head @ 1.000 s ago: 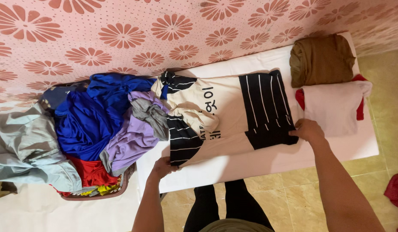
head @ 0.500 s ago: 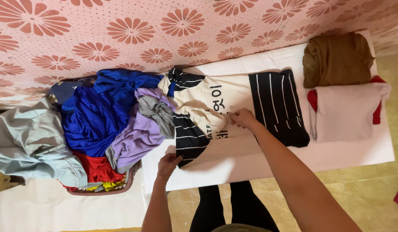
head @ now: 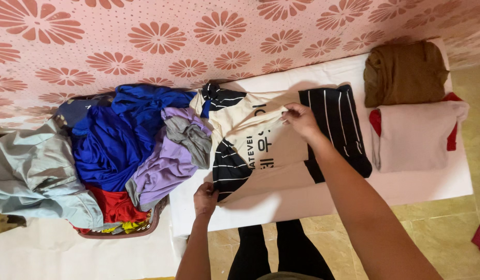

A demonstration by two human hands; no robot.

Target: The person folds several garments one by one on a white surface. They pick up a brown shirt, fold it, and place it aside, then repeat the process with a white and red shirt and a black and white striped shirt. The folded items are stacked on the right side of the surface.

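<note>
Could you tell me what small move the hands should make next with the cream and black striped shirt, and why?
Probably draw the pinched fabric across toward the near edge. The right hand pinches the cream and black striped shirt near its middle, the left hand pins the near striped sleeve, and the shirt lies only partly folded on the white surface.

A shirt (head: 271, 150) lies on the table (head: 405, 189), clothes heap (head: 120, 150) at its left, two folded garments (head: 413, 103) at its right
</note>
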